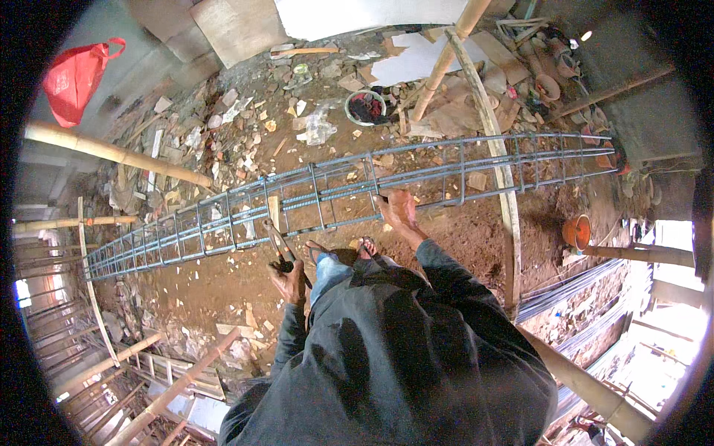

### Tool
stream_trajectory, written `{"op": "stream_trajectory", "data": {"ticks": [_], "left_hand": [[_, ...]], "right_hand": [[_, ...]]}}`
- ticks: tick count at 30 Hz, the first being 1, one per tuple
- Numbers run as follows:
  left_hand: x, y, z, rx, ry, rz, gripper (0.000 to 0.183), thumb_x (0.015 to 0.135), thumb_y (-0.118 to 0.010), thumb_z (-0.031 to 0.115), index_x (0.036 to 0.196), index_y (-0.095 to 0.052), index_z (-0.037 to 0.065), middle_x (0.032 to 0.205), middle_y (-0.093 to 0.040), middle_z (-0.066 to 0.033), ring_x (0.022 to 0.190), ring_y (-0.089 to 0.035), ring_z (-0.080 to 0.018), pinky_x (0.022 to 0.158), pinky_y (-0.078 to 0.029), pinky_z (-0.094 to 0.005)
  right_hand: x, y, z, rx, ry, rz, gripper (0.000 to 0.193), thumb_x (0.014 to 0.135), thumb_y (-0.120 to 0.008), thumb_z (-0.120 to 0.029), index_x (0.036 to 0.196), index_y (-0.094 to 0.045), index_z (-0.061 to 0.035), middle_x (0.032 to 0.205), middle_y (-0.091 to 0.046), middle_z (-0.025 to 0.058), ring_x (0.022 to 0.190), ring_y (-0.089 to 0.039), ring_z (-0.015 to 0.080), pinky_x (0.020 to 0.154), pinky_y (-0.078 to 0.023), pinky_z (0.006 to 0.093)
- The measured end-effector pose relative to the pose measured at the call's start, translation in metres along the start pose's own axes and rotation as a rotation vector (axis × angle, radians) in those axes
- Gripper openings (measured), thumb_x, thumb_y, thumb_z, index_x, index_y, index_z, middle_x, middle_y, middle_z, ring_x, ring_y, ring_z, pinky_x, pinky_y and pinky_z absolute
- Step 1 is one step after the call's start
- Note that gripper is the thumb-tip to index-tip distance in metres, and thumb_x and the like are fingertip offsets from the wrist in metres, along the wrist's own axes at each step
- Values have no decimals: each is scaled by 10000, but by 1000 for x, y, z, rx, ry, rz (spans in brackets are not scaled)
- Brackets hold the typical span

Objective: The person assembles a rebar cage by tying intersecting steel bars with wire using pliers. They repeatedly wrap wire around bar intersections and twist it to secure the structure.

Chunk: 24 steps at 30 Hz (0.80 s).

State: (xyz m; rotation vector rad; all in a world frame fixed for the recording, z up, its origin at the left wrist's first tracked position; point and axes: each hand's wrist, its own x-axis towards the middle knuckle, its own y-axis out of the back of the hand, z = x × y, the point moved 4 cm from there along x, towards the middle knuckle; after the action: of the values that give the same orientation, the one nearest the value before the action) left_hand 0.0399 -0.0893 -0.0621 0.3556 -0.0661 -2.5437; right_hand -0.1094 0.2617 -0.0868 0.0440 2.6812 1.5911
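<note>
A long cage of steel reinforcing bars (315, 195) with square stirrups runs across in front of me, from far left to far right. My left hand (288, 282) is closed around the handles of what look like pincers (276, 239), their head pointing up toward the cage's near side. My right hand (401, 211) grips the cage at a stirrup near its middle; the fingertips are partly hidden behind the bars. My feet in sandals (366, 247) show below the cage, between the two hands.
A wooden pole (508, 223) passes under the cage on the right, a thinner stick (97, 316) at its left end. Bamboo poles (119, 154) stand around. Rubble covers the ground, with a bucket (366, 108) beyond, an orange bucket (576, 232) and loose bars (573, 297) at right.
</note>
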Motion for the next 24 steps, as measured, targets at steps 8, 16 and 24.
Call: {"op": "stream_trajectory", "data": {"ticks": [8,16,24], "left_hand": [[-14,30,-29,61,93,82,456,754,-783,44,1004,-402,64,851,-529,-50,716,-539,-143,602,-484,-308],[-25,23,-27,-81,113,30,405,803,-738,-16,1033,-416,69,834,-541,-33,705,-558,-137,582,-475,-291],[-32,31,-28,-9,135,64,397,789,-734,15,1032,-424,60,847,-557,-54,707,-572,-158,591,-490,-312]], "right_hand": [[5,14,-8,104,-42,-115,295,892,-721,-352,918,-769,-62,803,-712,194,755,-698,364,647,-530,462],[15,68,35,265,-57,282,354,909,-720,-375,985,-736,-30,883,-724,184,810,-711,330,713,-548,439],[21,130,173,-353,-459,145,488,906,-686,-426,1161,-640,-11,1124,-666,193,1066,-625,404,910,-511,510]]}}
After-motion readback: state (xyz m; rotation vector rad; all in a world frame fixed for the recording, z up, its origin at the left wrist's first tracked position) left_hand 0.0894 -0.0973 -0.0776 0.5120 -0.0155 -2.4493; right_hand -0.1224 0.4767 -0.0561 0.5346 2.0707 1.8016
